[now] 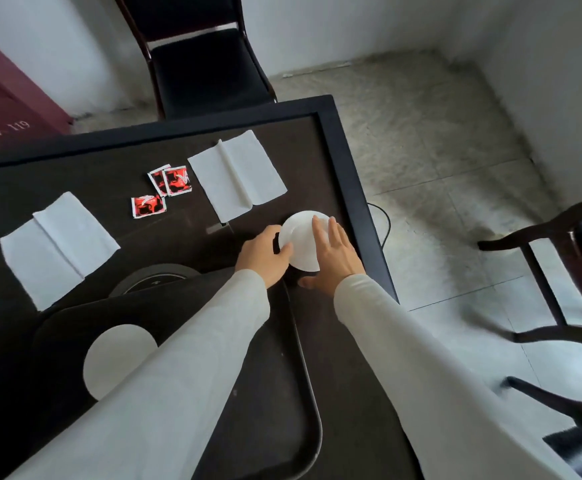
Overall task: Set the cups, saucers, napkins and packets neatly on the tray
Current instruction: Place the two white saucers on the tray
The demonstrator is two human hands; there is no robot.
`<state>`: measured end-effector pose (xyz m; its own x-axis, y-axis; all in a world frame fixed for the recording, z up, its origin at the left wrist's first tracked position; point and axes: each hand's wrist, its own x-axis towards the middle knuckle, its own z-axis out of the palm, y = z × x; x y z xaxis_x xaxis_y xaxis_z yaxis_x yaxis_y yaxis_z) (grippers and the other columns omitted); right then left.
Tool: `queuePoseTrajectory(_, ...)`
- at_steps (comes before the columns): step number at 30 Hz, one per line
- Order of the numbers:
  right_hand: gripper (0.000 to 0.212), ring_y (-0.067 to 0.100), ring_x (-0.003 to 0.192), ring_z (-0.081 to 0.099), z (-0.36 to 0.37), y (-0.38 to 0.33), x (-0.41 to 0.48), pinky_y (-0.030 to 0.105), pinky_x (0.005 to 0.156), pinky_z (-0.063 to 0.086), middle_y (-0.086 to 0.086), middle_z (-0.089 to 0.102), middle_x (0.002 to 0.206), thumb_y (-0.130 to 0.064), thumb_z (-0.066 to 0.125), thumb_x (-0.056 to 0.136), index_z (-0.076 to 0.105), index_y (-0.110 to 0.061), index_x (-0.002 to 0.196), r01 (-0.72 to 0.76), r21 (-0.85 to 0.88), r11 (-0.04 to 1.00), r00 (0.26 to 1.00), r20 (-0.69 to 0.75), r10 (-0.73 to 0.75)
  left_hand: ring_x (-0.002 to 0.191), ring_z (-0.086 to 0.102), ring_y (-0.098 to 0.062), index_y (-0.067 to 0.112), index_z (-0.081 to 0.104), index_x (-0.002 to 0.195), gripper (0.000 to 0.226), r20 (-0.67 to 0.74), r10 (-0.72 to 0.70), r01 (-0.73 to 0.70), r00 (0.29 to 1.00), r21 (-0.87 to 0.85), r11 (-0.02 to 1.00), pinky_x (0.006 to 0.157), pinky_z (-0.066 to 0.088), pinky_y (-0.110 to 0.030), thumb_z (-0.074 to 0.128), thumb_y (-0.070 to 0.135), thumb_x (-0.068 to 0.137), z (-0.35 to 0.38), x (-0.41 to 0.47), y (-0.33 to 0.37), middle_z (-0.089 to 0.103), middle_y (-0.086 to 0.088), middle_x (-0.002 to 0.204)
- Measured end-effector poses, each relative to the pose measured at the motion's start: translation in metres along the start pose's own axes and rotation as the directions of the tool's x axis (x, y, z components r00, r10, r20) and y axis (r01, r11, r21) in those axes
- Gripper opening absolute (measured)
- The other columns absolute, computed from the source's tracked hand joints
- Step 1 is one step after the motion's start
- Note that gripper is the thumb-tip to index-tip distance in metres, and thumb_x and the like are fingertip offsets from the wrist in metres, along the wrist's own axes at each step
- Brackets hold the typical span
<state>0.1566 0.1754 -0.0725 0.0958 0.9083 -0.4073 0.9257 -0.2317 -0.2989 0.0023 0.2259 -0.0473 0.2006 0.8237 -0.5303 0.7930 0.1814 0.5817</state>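
A white saucer [301, 237] is tilted just above the table near its right edge, with something black under it that I cannot make out. My left hand [265, 254] pinches the saucer's left rim. My right hand [334, 252] lies over its right side, fingers flat on top and thumb underneath. A black tray [312, 420] sits at the near edge and carries a second white saucer [116, 358], partly hidden by my left sleeve. Two unfolded white napkins [237, 174] [57, 244] and three red packets [177, 181] [147, 206] lie on the table.
The dark table [348, 161] has a raised black border, and its right edge is just beyond my hands. A round black disc [154, 278] lies behind the tray. Dark chairs stand at the far side [199, 64] and on the right [566, 268]. A cable [384, 220] hangs off the table's right side.
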Motion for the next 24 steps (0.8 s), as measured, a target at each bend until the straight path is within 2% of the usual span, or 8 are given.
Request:
queuePoseTrajectory(5,0.137,0.035,0.154,0.004,0.000,0.007,0.015,0.042,0.120,0.027,0.020,0.000,0.166,-0.050,0.090,0.063,-0.004,-0.019,0.159,-0.005,0.027,1.000,1.000,-0.013,0.005,0.123,0.061,-0.024,0.025,0.051,0.142,0.043,-0.025,-0.028,0.027,0.999,-0.050,0.998,0.100,0.053,-0.041,0.056,0.035,0.101,0.011,0.016,0.007,0.064,-0.002,0.136)
queuePoseTrajectory(10,0.141,0.035,0.150,0.018,0.000,0.010,0.024,0.044,0.116,0.035,0.017,0.012,0.164,-0.053,0.091,0.058,-0.003,-0.023,0.158,-0.024,0.067,0.997,0.999,-0.025,0.026,0.122,0.061,-0.023,0.024,0.054,0.139,0.040,-0.060,-0.042,0.036,0.997,-0.101,0.994,0.095,0.052,-0.036,0.058,0.033,0.100,0.016,0.022,0.010,0.064,0.000,0.135)
queuePoseTrajectory(18,0.139,0.034,0.139,0.030,-0.006,0.004,0.015,0.042,0.098,0.049,0.008,0.025,0.157,-0.049,0.090,0.056,0.000,-0.026,0.158,-0.038,0.088,0.995,0.997,-0.067,0.044,0.126,0.060,-0.021,0.022,0.055,0.140,0.044,-0.065,-0.078,0.060,0.995,-0.252,0.966,0.100,0.048,-0.035,0.061,0.031,0.098,0.008,0.011,0.013,0.064,-0.001,0.138)
queuePoseTrajectory(21,0.139,0.034,0.140,0.030,-0.012,-0.003,0.008,0.043,0.101,0.048,0.008,0.026,0.157,-0.049,0.091,0.056,0.001,-0.025,0.159,-0.027,0.091,0.996,0.996,-0.079,0.034,0.115,0.059,-0.013,0.024,0.058,0.138,0.042,-0.091,-0.128,0.084,0.988,-0.380,0.921,0.093,0.045,-0.029,0.063,0.032,0.096,0.001,0.000,0.009,0.066,0.003,0.136)
queuePoseTrajectory(24,0.138,0.035,0.141,0.030,-0.017,-0.015,-0.003,0.044,0.103,0.047,0.009,0.027,0.156,-0.047,0.091,0.057,0.001,-0.025,0.159,-0.002,0.094,0.996,0.996,-0.088,0.011,0.121,0.059,-0.017,0.028,0.063,0.131,0.038,-0.105,-0.212,0.120,0.972,-0.553,0.825,0.104,0.048,-0.036,0.065,0.032,0.093,-0.006,-0.016,0.001,0.070,0.010,0.119)
